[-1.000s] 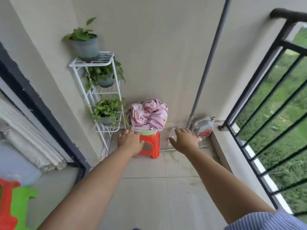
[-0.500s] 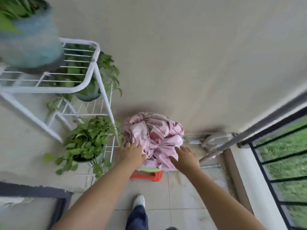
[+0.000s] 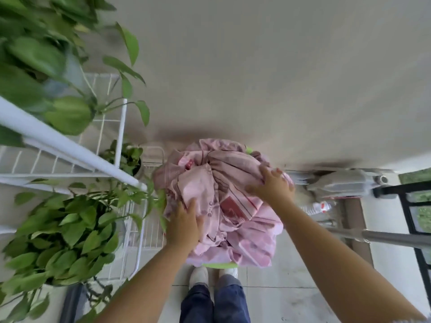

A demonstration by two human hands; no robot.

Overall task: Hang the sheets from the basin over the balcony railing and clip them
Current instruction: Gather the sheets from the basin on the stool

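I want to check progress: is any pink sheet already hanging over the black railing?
No, the pink sheets lie bunched in the green basin under both hands, and the railing at right is bare.

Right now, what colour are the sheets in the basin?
Pink with thin dark red stripes: the sheets, seen best in the head view.

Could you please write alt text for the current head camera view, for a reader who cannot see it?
Seen from above, a person's left hand and right hand press into a heap of pink sheets piled in a green basin. A white plant rack stands left, the black railing right.
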